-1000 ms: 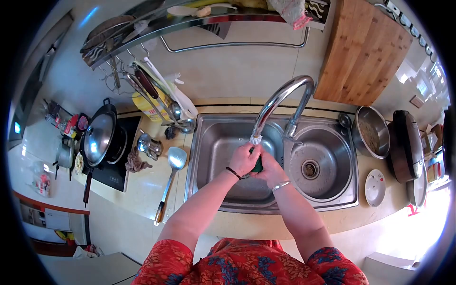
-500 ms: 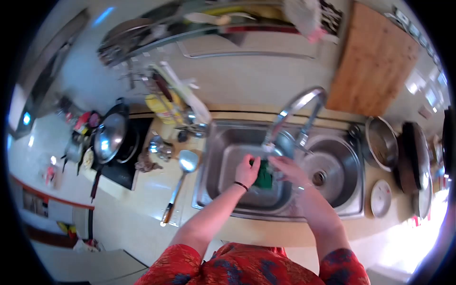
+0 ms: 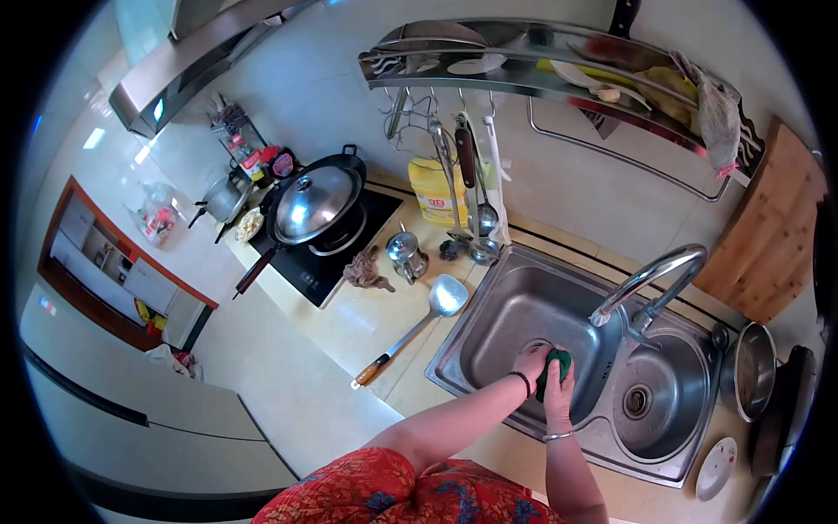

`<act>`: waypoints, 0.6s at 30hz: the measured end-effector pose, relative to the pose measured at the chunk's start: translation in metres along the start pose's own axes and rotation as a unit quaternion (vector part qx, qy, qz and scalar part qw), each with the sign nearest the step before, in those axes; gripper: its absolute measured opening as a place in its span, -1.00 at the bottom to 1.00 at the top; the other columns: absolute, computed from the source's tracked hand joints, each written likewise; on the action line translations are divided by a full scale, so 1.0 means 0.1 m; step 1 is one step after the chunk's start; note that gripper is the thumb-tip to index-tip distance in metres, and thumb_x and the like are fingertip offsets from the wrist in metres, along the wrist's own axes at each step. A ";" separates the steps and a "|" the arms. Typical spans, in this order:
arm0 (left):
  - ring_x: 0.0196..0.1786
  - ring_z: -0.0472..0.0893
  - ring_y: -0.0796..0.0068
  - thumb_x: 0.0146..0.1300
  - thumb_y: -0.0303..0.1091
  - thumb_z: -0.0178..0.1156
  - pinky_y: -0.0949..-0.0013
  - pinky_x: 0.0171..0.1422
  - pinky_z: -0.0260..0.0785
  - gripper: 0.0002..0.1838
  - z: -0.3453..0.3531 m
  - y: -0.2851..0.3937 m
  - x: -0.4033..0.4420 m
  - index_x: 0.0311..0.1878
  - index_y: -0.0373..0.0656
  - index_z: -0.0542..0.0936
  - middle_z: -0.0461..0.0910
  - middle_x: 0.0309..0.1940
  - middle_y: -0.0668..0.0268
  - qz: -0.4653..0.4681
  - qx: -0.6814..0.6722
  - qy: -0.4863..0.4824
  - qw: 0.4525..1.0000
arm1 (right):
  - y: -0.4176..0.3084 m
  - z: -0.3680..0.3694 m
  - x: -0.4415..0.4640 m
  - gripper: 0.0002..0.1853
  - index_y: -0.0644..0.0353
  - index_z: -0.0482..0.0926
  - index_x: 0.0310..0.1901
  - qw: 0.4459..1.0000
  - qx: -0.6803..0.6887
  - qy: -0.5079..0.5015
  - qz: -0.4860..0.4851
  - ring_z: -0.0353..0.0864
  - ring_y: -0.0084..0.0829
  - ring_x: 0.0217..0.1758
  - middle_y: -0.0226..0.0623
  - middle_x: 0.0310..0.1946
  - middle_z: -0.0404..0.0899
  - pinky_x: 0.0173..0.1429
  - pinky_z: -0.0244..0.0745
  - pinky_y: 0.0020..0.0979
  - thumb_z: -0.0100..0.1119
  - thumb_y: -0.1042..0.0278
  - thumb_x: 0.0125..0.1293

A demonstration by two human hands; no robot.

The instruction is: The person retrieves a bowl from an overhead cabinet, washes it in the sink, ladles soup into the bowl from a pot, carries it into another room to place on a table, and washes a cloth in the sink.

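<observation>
My left hand (image 3: 530,361), with a dark band at the wrist, is closed on a crumpled green scouring pad (image 3: 553,365). From the right, my right hand (image 3: 559,398), with a silver bangle, wraps the same pad. Both hands are together over the front part of the large steel sink basin (image 3: 502,327). Parts of the pad and several fingers are hidden by the grip. Above and to the right of the hands arches the chrome faucet (image 3: 650,278); I see no water running from its spout.
The smaller round basin (image 3: 663,424) is to the right, beside a small plate (image 3: 717,468) and a metal pot (image 3: 751,371). On the left counter lie a spatula (image 3: 410,336) and a small metal pot (image 3: 407,253). A lidded wok (image 3: 314,205) sits on the cooktop.
The view has swung left and rotated. My hands have come together on the green pad, which was flat between them and is now bunched up.
</observation>
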State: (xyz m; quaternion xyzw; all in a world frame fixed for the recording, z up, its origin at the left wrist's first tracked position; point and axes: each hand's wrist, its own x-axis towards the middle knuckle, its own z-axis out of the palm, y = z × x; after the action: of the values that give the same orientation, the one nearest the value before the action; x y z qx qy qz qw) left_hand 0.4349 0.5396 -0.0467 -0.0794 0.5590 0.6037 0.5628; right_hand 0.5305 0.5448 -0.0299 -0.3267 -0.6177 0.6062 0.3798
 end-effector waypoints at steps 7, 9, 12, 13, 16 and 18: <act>-0.37 0.58 0.11 0.13 -0.05 0.11 0.21 -0.24 0.41 -0.67 0.19 0.18 -0.48 -0.37 -0.16 0.55 0.56 -0.53 0.09 0.331 0.373 0.147 0.854 | -0.18 0.01 0.04 -0.31 0.26 0.26 0.18 0.925 0.183 0.049 0.329 0.42 -0.33 0.08 -0.15 0.03 0.42 0.13 0.36 -0.37 -0.22 -0.25 0.29; -0.39 0.56 0.05 0.16 0.01 0.05 0.15 -0.30 0.40 -0.63 0.25 0.29 -0.61 -0.39 -0.14 0.54 0.55 -0.54 0.09 0.351 0.456 0.095 0.812 | -0.12 0.03 0.10 -0.26 0.24 0.24 0.21 0.931 0.194 0.044 0.306 0.43 -0.30 0.09 -0.13 0.06 0.40 0.09 0.40 -0.41 -0.21 -0.29 0.26; -0.42 0.55 0.04 0.20 0.00 0.01 0.12 -0.34 0.39 -0.63 0.33 0.44 -0.77 -0.41 -0.14 0.50 0.53 -0.57 0.09 0.382 0.492 0.054 0.780 | 0.19 -0.03 0.23 -0.28 -0.04 0.19 0.23 0.869 0.428 -0.039 0.247 0.36 -0.30 0.15 -0.10 0.09 0.37 0.32 0.12 -0.31 0.18 -0.14 0.09; -0.41 0.54 0.04 0.21 -0.01 0.01 0.11 -0.35 0.39 -0.64 0.33 0.48 -0.79 -0.41 -0.14 0.48 0.53 -0.56 0.09 0.395 0.510 0.020 0.764 | 0.24 -0.16 0.31 -0.28 -0.04 0.19 0.23 0.869 0.426 -0.046 0.248 0.36 -0.30 0.15 -0.10 0.09 0.37 0.32 0.12 -0.31 0.18 -0.14 0.09; -0.43 0.53 0.04 0.22 -0.10 0.00 0.10 -0.36 0.39 -0.70 0.35 0.49 -0.72 -0.45 -0.14 0.44 0.52 -0.53 0.12 0.525 0.518 -0.020 0.675 | 0.22 -0.42 0.43 -0.45 0.06 0.42 -0.19 0.816 0.379 -0.199 0.387 0.46 -0.38 -0.63 -0.30 -0.50 0.48 -0.69 0.31 -0.42 -0.32 -0.30 0.27; -0.43 0.53 0.07 0.21 -0.16 0.01 0.10 -0.37 0.39 -0.73 0.38 0.52 -0.77 -0.49 -0.13 0.42 0.51 -0.52 0.16 0.579 0.551 -0.063 0.598 | -0.13 -0.36 0.41 -0.48 0.03 0.39 -0.27 0.823 0.353 -0.167 0.412 0.35 -0.42 -0.73 -0.35 -0.59 0.42 -0.76 0.17 -0.46 -0.34 -0.29 0.28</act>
State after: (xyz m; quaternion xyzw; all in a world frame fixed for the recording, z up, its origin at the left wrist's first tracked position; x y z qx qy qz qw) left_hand 0.4426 0.5363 0.0533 0.6241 0.6775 0.3835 0.0661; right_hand 0.5423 0.5979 -0.0144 -0.2880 -0.2236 0.9282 0.0747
